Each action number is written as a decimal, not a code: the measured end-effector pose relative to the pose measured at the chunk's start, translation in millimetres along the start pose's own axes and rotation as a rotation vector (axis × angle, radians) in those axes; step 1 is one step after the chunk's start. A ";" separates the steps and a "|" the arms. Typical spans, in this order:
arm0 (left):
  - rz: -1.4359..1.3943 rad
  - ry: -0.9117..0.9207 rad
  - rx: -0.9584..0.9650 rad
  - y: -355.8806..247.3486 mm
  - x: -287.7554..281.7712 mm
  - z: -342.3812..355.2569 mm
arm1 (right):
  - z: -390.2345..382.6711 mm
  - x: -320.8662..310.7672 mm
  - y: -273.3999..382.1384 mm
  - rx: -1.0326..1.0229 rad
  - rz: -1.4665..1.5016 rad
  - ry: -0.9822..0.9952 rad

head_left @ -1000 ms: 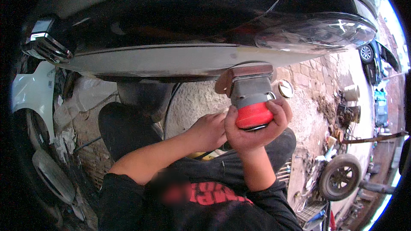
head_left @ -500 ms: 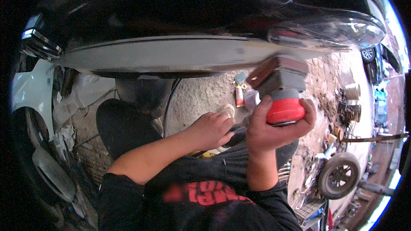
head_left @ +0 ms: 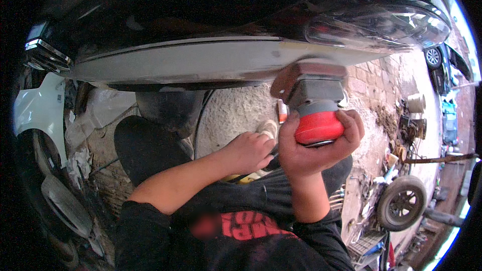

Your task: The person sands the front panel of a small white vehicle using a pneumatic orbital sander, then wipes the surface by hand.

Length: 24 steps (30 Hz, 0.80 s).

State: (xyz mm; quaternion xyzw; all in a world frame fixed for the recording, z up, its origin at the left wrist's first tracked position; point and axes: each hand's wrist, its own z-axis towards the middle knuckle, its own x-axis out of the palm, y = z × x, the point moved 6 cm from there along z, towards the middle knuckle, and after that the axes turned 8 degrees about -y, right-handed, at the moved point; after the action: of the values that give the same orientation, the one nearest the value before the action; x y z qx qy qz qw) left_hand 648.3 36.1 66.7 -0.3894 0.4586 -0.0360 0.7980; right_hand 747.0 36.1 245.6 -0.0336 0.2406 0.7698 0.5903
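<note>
My right hand (head_left: 306, 158) is wrapped round the red grip of a red and grey power sander (head_left: 320, 126). The sander's brownish flat pad is raised against the lower edge of a matt grey car panel (head_left: 191, 60); whether its whole face touches cannot be told. Around the pad the picture is slightly smeared. My left hand (head_left: 247, 150) rests low over my lap, left of the sander, with its fingers curled in. Anything inside those fingers is hidden. Above the grey strip, the glossy black bodywork (head_left: 175, 7) runs up to a clear headlamp (head_left: 376, 27).
A wheel with a tyre (head_left: 401, 203) lies at the right, near a wire basket (head_left: 369, 243) and scattered tools. Buckets (head_left: 415, 104) stand farther off. A white car body part (head_left: 42, 105) is at the left. Behind the sander, an orange and white tube (head_left: 282, 111) is partly covered.
My right hand has shifted the sander left along the grey panel's lower edge, covering more of the tube on the ground. My left hand has stayed nearly in place.
</note>
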 end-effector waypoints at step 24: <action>0.005 0.089 0.033 3.0 11.9 -6.8 | 2.0 4.1 14.6 -0.018 0.064 0.060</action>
State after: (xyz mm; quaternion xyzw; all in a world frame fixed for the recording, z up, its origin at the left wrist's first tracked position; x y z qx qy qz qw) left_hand 649.1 29.2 54.5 -0.3729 0.4939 -0.0587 0.7833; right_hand 732.7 37.9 250.8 -0.0546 0.2521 0.7890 0.5577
